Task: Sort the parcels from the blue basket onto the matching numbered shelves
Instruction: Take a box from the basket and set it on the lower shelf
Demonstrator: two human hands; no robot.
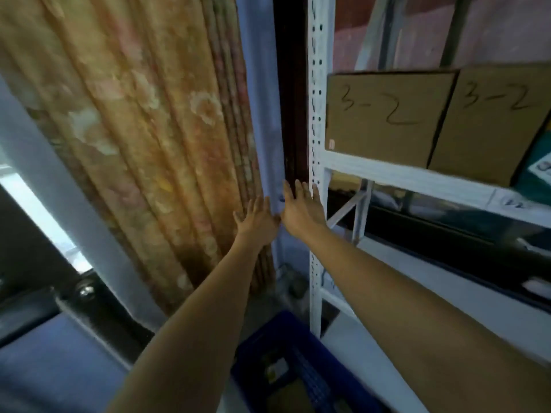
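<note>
From the head view we see our left hand (257, 223) and right hand (301, 210) stretched out side by side, fingers spread and holding nothing, near the curtain (134, 129) and the shelf post (316, 114). The blue basket (298, 368) sits well below our fingers, parcels inside. Two boxes (387, 117) marked 3-2 stand on the shelf (402, 177), up and right of them.

We see a flowered orange curtain (134, 138) hanging at left, a dark wooden post (290, 93) beside it, and a black window frame (38, 296) at lower left.
</note>
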